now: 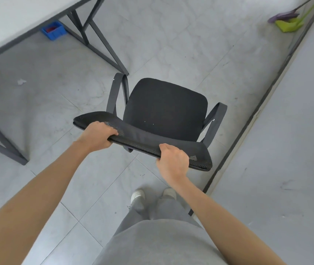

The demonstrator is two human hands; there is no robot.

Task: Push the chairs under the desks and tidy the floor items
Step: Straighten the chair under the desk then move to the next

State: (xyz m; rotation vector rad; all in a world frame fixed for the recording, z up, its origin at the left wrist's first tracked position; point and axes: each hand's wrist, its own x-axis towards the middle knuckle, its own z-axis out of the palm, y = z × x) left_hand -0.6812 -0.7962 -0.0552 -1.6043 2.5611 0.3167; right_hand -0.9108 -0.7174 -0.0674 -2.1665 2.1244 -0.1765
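While my left hand [96, 135] and right hand [173, 161] both curl over the top edge of the black chair [163, 109] backrest, arms stretched forward, I see open tiled floor [171, 44] ahead of the seat. Its left armrest sits near the bench [8, 18] leg; a wall [286, 131] runs along the right.

Operator: grey outfit, bare forearms
Grey top [158, 245], matching grey trousers [142, 209], white shoes [138, 195]. No sleeves visible on either arm; left hand [96, 136] and right hand [173, 161] ungloved, no watch or rings seen.
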